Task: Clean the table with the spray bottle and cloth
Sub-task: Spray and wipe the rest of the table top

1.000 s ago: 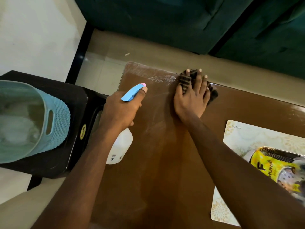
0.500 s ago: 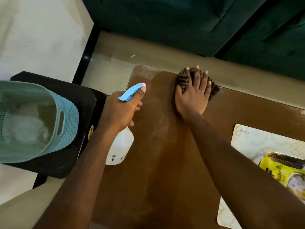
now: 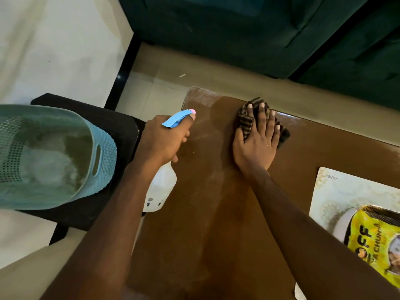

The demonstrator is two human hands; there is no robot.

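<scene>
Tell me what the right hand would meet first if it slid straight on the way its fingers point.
Past the cloth under the right hand, only the far edge of the table lies close ahead, then bare floor. The green sofa probably comes next; depth is unclear.

Head view: looks steeply down, close over table [image 3: 216, 213].

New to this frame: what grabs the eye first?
The right hand lies flat on a dark striped cloth near the far edge of the brown table. The left hand holds a white spray bottle with a blue trigger at the table's left edge. A teal basket sits on a black stool further left.
</scene>
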